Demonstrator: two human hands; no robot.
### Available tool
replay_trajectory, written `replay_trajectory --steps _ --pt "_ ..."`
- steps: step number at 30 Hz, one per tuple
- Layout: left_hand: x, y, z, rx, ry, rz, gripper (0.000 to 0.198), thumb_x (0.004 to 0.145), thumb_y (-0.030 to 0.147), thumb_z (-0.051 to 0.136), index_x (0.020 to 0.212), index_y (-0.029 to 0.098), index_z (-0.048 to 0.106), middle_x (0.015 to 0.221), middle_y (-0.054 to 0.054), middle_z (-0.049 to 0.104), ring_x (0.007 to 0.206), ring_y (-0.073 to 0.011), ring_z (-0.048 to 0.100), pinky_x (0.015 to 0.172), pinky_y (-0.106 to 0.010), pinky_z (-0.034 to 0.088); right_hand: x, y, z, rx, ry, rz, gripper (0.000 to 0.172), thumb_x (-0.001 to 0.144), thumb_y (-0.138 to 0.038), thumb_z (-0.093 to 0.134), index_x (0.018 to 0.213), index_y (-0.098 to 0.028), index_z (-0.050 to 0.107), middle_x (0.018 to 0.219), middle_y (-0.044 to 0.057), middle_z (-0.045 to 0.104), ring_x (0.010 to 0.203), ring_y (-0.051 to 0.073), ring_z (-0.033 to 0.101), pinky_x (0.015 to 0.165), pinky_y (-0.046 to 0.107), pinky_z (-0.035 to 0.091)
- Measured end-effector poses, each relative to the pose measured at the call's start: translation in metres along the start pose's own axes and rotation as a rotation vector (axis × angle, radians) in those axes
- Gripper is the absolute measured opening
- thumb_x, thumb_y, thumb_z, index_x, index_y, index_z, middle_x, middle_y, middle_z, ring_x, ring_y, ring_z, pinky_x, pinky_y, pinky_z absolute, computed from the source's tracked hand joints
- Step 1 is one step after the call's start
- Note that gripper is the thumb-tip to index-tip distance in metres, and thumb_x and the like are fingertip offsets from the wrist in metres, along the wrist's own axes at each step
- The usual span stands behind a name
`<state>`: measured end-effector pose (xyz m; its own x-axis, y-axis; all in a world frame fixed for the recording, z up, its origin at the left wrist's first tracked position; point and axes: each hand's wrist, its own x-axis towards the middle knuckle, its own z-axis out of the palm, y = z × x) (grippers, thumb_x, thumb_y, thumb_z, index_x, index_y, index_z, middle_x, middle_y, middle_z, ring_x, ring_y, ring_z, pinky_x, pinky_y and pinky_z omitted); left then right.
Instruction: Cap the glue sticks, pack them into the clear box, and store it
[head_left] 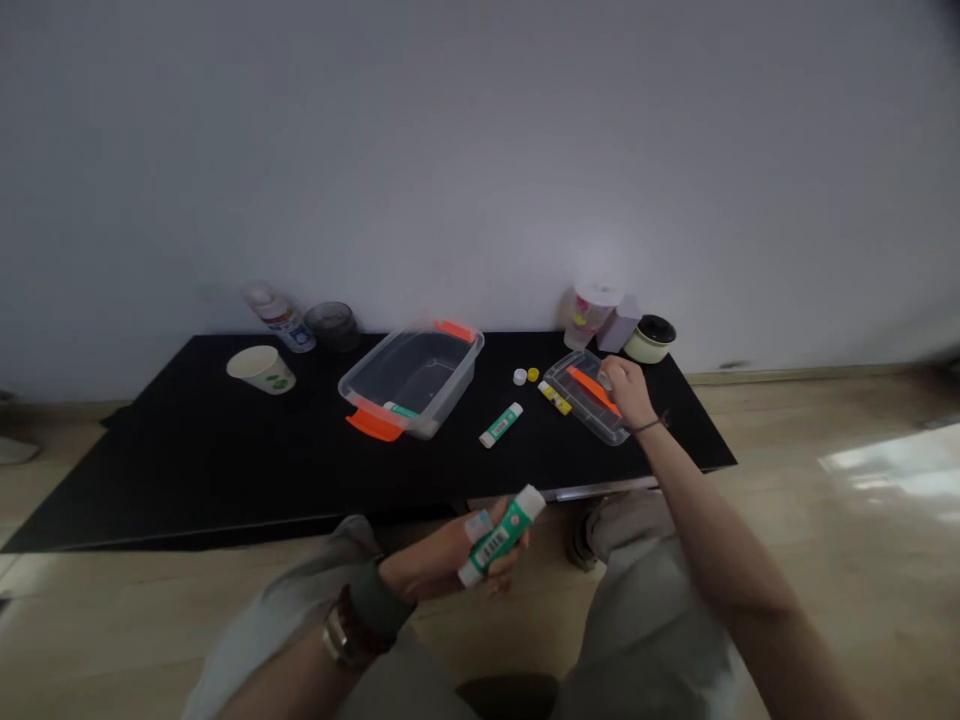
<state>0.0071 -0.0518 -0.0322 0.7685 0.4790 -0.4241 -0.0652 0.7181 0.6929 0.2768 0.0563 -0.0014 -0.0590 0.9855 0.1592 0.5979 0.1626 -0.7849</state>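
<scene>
Our left hand (442,555) is clamped around a green-and-white cylindrical glue stick (501,535) above our knees, while our right hand (626,392) rests on a small clear plastic box (568,378) with an orange latch, on the flat black desk (225,480).

A green-and-white glue stick (504,535) sits tilted in the left hand (439,560), its white cap pointing toward 1 o'clock and its barcode label showing. Further off at 1 o'clock, a shallow clear plastic box (581,395) with an orange clip (592,390) lies flat, the right hand (628,392) resting on it.
</scene>
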Motion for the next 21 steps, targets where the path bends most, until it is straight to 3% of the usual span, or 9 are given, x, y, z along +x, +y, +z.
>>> replay_trajectory --steps 2,4,6,9,13,15,17,19,21 --pt "0.007 -0.003 -0.012 0.03 0.179 0.122 0.065 0.081 0.078 0.052 0.091 0.015 0.06 0.057 0.004 0.051 0.05 -0.0108 0.049 0.056 -0.026 0.045 0.005 0.01 0.001 -0.12 0.001 0.068 0.023 0.088 -0.036 0.049 0.081 -0.018 0.062 0.077 0.005 0.064 0.076 0.02 0.059 0.069 0.03 0.045" --pt "0.02 -0.001 -0.028 0.116 0.388 0.204 0.061 0.08 0.075 0.056 0.094 0.016 0.058 0.062 0.003 0.056 0.054 -0.0118 0.053 0.059 -0.026 0.045 0.007 0.015 0.02 -0.402 -0.206 0.176 0.02 0.083 -0.038 0.059 0.089 -0.019 0.062 0.083 0.006 0.067 0.081 0.022 0.062 0.074 0.031 0.047" --pt "0.034 0.004 -0.044 0.241 0.556 0.226 0.052 0.082 0.068 0.058 0.091 0.017 0.055 0.065 0.002 0.058 0.058 -0.0132 0.056 0.06 -0.026 0.045 0.007 0.014 0.046 -0.592 -0.36 0.188 0.029 0.083 -0.039 0.064 0.104 -0.019 0.062 0.098 0.009 0.069 0.092 0.024 0.065 0.078 0.032 0.048" --pt "0.046 0.015 -0.065 0.469 0.757 0.224 0.032 0.088 0.049 0.055 0.094 0.019 0.052 0.071 0.001 0.06 0.069 -0.017 0.062 0.067 -0.028 0.047 0.011 0.004 0.068 -0.717 -0.319 0.127 0.044 0.091 -0.039 0.059 0.129 -0.018 0.053 0.124 0.014 0.063 0.109 0.026 0.063 0.084 0.032 0.049" --pt "0.053 0.029 -0.076 0.898 0.889 0.193 0.032 0.094 0.032 0.049 0.12 0.015 0.049 0.1 -0.01 0.069 0.091 -0.0235 0.067 0.081 -0.033 0.048 0.008 -0.011 0.065 -0.718 -0.223 0.047 0.036 0.1 -0.037 0.046 0.13 -0.017 0.053 0.123 0.014 0.064 0.108 0.023 0.064 0.082 0.029 0.049" --pt "0.056 0.034 -0.077 1.105 0.95 0.137 0.038 0.095 0.033 0.048 0.128 0.013 0.047 0.11 -0.016 0.068 0.1 -0.027 0.067 0.085 -0.035 0.048 -0.001 -0.017 0.066 -0.674 -0.323 -0.012 0.036 0.101 -0.038 0.044 0.129 -0.02 0.055 0.112 0.01 0.069 0.1 0.022 0.067 0.079 0.029 0.049" --pt "0.061 0.036 -0.077 1.287 1.01 0.091 0.04 0.096 0.035 0.048 0.129 0.012 0.049 0.112 -0.018 0.068 0.105 -0.0292 0.066 0.085 -0.036 0.048 -0.012 -0.019 0.074 -0.641 -0.504 -0.094 0.042 0.099 -0.042 0.046 0.137 -0.024 0.051 0.103 0.008 0.072 0.094 0.023 0.069 0.077 0.029 0.049" --pt "0.067 0.037 -0.077 1.444 1.055 0.092 0.038 0.096 0.035 0.048 0.127 0.012 0.052 0.11 -0.017 0.068 0.108 -0.0301 0.064 0.086 -0.036 0.048 -0.022 -0.019 0.086 -0.626 -0.67 -0.157 0.05 0.098 -0.046 0.05 0.145 -0.028 0.045 0.103 0.007 0.073 0.094 0.025 0.07 0.076 0.031 0.05" --pt "0.073 0.038 -0.077 1.567 1.073 0.127 0.036 0.096 0.032 0.048 0.124 0.011 0.055 0.11 -0.017 0.068 0.111 -0.0308 0.061 0.088 -0.037 0.048 -0.027 -0.015 0.096 -0.614 -0.752 -0.188 0.053 0.097 -0.047 0.05 0.147 -0.03 0.043 0.11 0.008 0.072 0.099 0.026 0.07 0.078 0.032 0.051"
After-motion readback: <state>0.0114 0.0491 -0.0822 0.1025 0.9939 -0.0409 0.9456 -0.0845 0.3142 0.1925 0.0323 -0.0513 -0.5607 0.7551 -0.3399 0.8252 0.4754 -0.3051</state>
